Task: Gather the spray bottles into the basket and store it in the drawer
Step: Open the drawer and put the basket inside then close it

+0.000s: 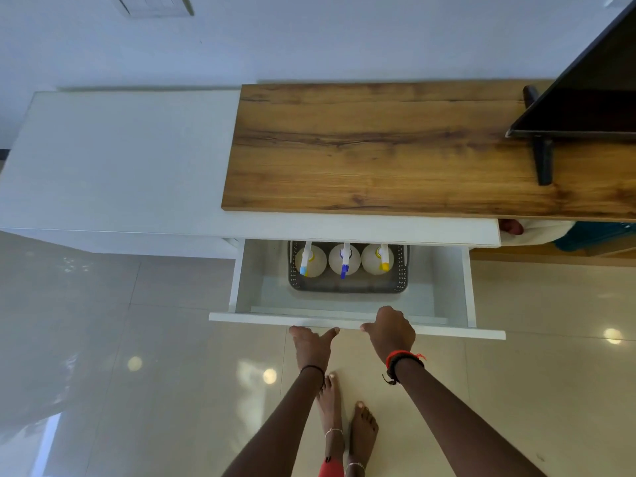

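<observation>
The white drawer (pixel 358 321) stands pulled out below the cabinet top. A dark perforated basket (pixel 347 285) sits inside it towards the back. Three pale spray bottles stand upright in the basket in a row: one with a light blue nozzle (pixel 309 261), one with a dark blue nozzle (pixel 344 261), one with a yellow nozzle (pixel 378 259). Their far sides are hidden under the cabinet edge. My left hand (pixel 311 346) touches the drawer's front panel from outside, thumb spread. My right hand (pixel 390 330) is curled over the front panel's top edge.
Above the drawer lies a wooden countertop (pixel 395 149), with a white top (pixel 117 160) to its left. A dark television on a black stand (pixel 585 98) occupies the right end. Glossy floor tiles (pixel 155 373) lie below, with my bare feet (pixel 347 425) close to the drawer.
</observation>
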`<state>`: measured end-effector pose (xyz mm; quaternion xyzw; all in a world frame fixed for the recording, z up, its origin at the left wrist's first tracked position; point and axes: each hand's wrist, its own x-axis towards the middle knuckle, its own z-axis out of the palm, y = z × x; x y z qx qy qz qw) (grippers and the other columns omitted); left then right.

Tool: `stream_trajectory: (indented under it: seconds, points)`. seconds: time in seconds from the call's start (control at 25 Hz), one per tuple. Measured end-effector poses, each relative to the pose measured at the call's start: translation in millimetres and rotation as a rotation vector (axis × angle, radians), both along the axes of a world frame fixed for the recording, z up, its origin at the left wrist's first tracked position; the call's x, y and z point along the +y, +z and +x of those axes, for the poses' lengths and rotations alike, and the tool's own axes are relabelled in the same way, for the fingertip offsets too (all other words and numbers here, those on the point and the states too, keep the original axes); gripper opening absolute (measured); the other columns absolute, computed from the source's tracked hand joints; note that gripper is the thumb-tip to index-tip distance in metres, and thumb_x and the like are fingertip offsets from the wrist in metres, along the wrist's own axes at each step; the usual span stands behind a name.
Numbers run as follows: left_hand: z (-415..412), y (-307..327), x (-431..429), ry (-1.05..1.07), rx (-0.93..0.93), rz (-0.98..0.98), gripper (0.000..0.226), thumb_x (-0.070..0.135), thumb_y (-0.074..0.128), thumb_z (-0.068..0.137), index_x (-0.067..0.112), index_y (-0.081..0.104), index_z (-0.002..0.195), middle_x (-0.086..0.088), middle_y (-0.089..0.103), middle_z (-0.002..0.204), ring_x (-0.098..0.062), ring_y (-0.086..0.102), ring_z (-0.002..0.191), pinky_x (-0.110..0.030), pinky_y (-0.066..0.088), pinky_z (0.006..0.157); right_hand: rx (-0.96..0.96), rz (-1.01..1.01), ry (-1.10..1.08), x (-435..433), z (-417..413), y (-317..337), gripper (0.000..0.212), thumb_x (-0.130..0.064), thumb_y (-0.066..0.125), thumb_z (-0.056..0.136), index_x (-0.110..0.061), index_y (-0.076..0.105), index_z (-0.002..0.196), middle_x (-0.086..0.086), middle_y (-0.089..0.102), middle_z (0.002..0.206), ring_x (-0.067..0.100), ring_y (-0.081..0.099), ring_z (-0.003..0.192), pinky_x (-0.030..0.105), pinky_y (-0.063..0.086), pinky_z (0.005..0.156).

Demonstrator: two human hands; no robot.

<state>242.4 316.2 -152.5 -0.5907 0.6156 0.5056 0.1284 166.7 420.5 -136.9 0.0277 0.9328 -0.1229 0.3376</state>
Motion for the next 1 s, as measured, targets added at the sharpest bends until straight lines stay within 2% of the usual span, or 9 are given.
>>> stream_trajectory:
  seconds: [0.08,0.16,0.24,0.36,0.48,0.56,0.6,0.8,1.0]
  points:
    - [-18,3,-8,0.228,0.059,0.161,0.049,0.014,0.075,0.080,0.004,0.035,0.106,-0.013,0.052,0.096,-0.027,0.056,0.094,-0.033,0.047,0.084,-0.095,-0.159,-0.325,-2,-8,-3,0.018,-0.019,0.063,0.086,-0.003,0.057,0.084,0.015,0.065,0.085,0.032,0.066,0.083,0.031,0.046,0.066]
    - [-35,9,-17,0.524,0.110,0.348,0.026,0.006,0.059,0.090,0.004,0.044,0.111,-0.012,0.052,0.089,-0.023,0.055,0.086,-0.031,0.049,0.082,-0.218,-0.404,-0.822,-3,-19,0,0.014,-0.005,0.049,0.086,0.003,0.051,0.074,0.022,0.061,0.078,0.032,0.060,0.070,0.036,0.046,0.066]
    - [-44,17,-24,0.720,0.174,0.482,0.030,-0.001,0.038,0.095,-0.002,0.048,0.123,-0.019,0.058,0.105,-0.026,0.059,0.106,-0.033,0.047,0.097,-0.359,-0.602,-1.229,-3,-28,5,0.015,0.004,0.038,0.083,0.004,0.049,0.073,0.022,0.059,0.073,0.029,0.053,0.061,0.035,0.049,0.070]
    - [-53,22,-39,0.864,0.258,0.588,0.046,0.000,0.022,0.096,-0.004,0.035,0.141,-0.022,0.044,0.142,-0.029,0.045,0.135,-0.036,0.035,0.114,-0.447,-0.835,-1.542,-2,-41,9,0.027,-0.005,0.044,0.093,0.009,0.051,0.115,0.020,0.056,0.085,0.025,0.054,0.069,0.037,0.048,0.095]
    - [-62,25,-51,0.934,0.313,0.643,0.043,0.016,0.036,0.100,-0.001,0.039,0.139,-0.019,0.044,0.145,-0.027,0.045,0.135,-0.036,0.034,0.114,-0.396,-0.974,-1.697,2,-59,12,0.067,-0.046,0.044,0.096,0.008,0.039,0.135,0.021,0.056,0.112,0.030,0.058,0.100,0.038,0.042,0.104]
    - [-66,25,-57,0.916,0.361,0.688,0.063,0.047,0.040,0.097,0.001,0.040,0.140,-0.017,0.046,0.144,-0.026,0.044,0.136,-0.040,0.031,0.117,-0.360,-1.029,-1.751,6,-71,11,0.081,-0.059,0.039,0.092,0.007,0.034,0.140,0.023,0.047,0.137,0.032,0.049,0.127,0.040,0.037,0.111]
    - [-67,24,-61,0.899,0.386,0.715,0.075,0.060,0.036,0.093,0.001,0.039,0.141,-0.018,0.045,0.144,-0.026,0.042,0.138,-0.041,0.028,0.118,-0.352,-1.050,-1.770,9,-76,10,0.086,-0.063,0.038,0.091,0.006,0.033,0.142,0.023,0.044,0.142,0.032,0.046,0.131,0.041,0.035,0.113]
    - [-78,18,-79,0.860,0.507,0.801,0.099,0.079,0.017,0.083,0.004,0.030,0.147,-0.018,0.040,0.150,-0.028,0.040,0.139,-0.047,0.022,0.120,-0.319,-1.153,-1.832,8,-98,6,0.089,-0.070,0.040,0.085,-0.008,0.026,0.148,0.026,0.042,0.144,0.035,0.047,0.132,0.045,0.035,0.112]
    - [-104,17,-84,0.873,0.593,0.814,0.100,0.083,0.017,0.079,0.020,-0.012,0.151,-0.021,0.042,0.148,-0.032,0.045,0.135,-0.054,0.014,0.120,-0.255,-1.214,-1.834,-4,-119,4,0.094,-0.072,0.041,0.083,-0.022,0.006,0.154,0.026,0.046,0.142,0.035,0.051,0.128,0.045,0.037,0.109]
